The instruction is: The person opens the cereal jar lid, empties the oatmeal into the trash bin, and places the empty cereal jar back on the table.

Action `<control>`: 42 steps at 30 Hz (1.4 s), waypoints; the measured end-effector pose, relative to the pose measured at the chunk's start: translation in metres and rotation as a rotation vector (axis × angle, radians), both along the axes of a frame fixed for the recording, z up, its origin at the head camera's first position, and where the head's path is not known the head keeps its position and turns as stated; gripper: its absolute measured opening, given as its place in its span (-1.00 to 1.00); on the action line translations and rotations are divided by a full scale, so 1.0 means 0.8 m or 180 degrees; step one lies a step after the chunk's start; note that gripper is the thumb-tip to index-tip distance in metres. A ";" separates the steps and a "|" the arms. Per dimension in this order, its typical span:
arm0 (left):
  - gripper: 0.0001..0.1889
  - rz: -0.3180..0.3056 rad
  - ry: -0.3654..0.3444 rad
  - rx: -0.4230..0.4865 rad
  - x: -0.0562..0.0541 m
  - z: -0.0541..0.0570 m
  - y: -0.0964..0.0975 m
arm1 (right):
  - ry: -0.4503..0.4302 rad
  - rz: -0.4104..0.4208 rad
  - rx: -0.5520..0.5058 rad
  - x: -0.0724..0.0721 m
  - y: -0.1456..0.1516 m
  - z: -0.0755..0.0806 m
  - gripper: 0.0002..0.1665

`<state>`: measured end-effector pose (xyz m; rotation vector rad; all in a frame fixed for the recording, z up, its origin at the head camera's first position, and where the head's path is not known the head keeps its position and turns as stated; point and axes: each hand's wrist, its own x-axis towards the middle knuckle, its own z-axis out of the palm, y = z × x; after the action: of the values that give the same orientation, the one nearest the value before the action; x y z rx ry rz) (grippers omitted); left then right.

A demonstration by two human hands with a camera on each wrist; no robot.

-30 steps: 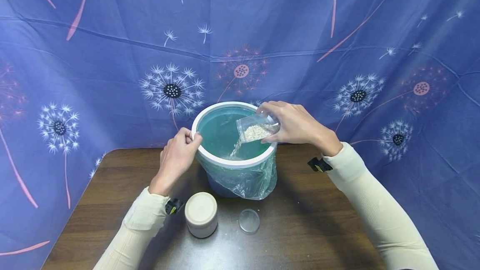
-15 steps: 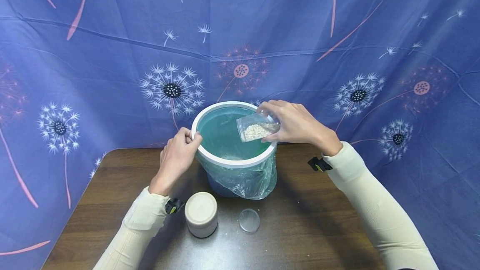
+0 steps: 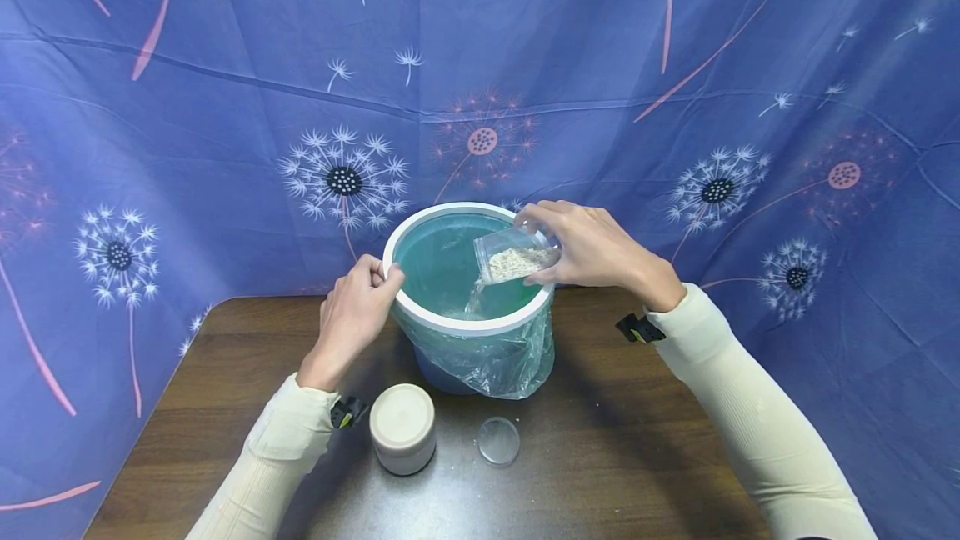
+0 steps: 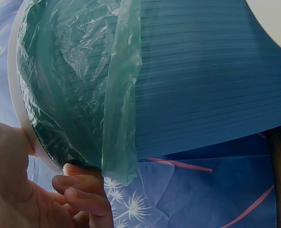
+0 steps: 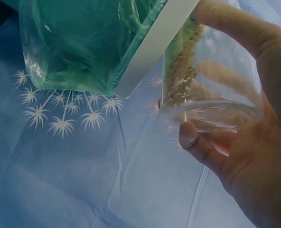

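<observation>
Brown wood table point(image 3: 637, 440) — blue bin point(image 3: 468, 327) (green-lined), pale-topped jar point(image 3: 402, 432), clear round lid point(image 3: 498, 442).

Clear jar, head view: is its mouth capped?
No, pale flakes spill out of the open mouth of the tilted clear jar into the lined bin.

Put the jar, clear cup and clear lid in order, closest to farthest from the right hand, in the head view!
1. Clear cup: held in the right hand.
2. Clear lid: on the table.
3. Jar: on the table, further left.
</observation>
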<state>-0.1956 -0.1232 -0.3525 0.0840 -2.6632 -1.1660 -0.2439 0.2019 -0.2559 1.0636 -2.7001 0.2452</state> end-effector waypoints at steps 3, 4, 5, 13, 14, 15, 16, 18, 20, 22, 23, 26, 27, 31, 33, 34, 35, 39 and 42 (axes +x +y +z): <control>-0.65 -0.0002 0.0001 -0.0001 0.000 0.000 0.000 | 0.0035 0.0002 0.0024 0.000 0.000 0.001 -0.14; -0.65 -0.0002 0.0001 0.0000 0.000 0.001 0.000 | 0.0035 0.0006 0.0028 0.000 0.000 0.001 -0.14; -0.65 -0.0004 0.0001 0.0002 0.000 0.001 0.000 | 0.0030 0.0007 0.0028 0.000 0.000 0.001 -0.14; -0.68 -0.0003 0.0036 0.0000 0.000 0.000 0.000 | -0.0044 0.0004 -0.0002 -0.001 0.000 0.002 -0.14; -0.68 -0.0003 0.0040 -0.0004 0.000 0.000 0.000 | -0.0033 -0.0003 0.0007 -0.001 0.000 0.003 -0.14; -0.68 -0.0002 0.0042 -0.0004 0.000 -0.001 0.000 | -0.0029 -0.0009 0.0010 -0.001 0.000 0.003 -0.14; -0.68 -0.0003 0.0045 -0.0004 0.000 -0.001 0.000 | -0.0025 -0.0011 0.0009 -0.001 0.000 0.003 -0.14; -0.68 -0.0003 0.0047 -0.0006 0.000 0.000 0.000 | -0.0023 -0.0017 0.0013 -0.001 0.000 0.003 -0.13; -0.67 -0.0005 0.0050 -0.0007 0.000 0.000 0.000 | -0.0024 -0.0017 0.0015 -0.001 0.000 0.003 -0.13; -0.67 -0.0007 0.0048 -0.0006 0.000 0.000 0.000 | -0.0022 -0.0008 0.0014 -0.001 0.000 0.003 -0.12; -0.67 -0.0007 0.0048 -0.0005 0.000 -0.001 0.000 | -0.0028 -0.0009 0.0014 0.000 0.000 0.004 -0.12; -0.66 -0.0010 0.0047 -0.0005 0.000 -0.001 0.000 | -0.0041 -0.0008 0.0006 0.001 0.001 0.004 -0.11; -0.66 -0.0011 0.0047 -0.0004 0.000 -0.001 0.000 | -0.0032 -0.0011 0.0012 0.001 0.000 0.004 -0.11; -0.66 -0.0020 0.0048 -0.0010 0.000 -0.001 -0.001 | 0.0002 -0.0031 0.0047 0.001 0.000 0.004 -0.12; -0.66 -0.0023 0.0045 -0.0013 0.000 -0.001 -0.001 | 0.0012 -0.0033 0.0058 0.000 0.000 0.004 -0.13; -0.66 -0.0025 0.0045 -0.0012 0.000 -0.001 -0.001 | 0.0011 -0.0031 0.0060 0.001 -0.001 0.004 -0.13; -0.66 -0.0026 0.0044 -0.0010 0.000 -0.001 -0.001 | 0.0004 -0.0030 0.0056 0.001 -0.001 0.004 -0.12; -0.67 -0.0029 0.0048 -0.0001 0.000 -0.001 -0.001 | 0.0018 -0.0032 0.0059 0.001 -0.001 0.004 -0.12; -0.67 -0.0027 0.0052 -0.0004 0.000 -0.001 -0.001 | -0.0026 -0.0014 0.0017 0.001 -0.001 0.005 -0.12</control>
<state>-0.1955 -0.1239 -0.3533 0.0630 -2.6527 -1.1625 -0.2434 0.2014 -0.2521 1.0604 -2.7117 0.2423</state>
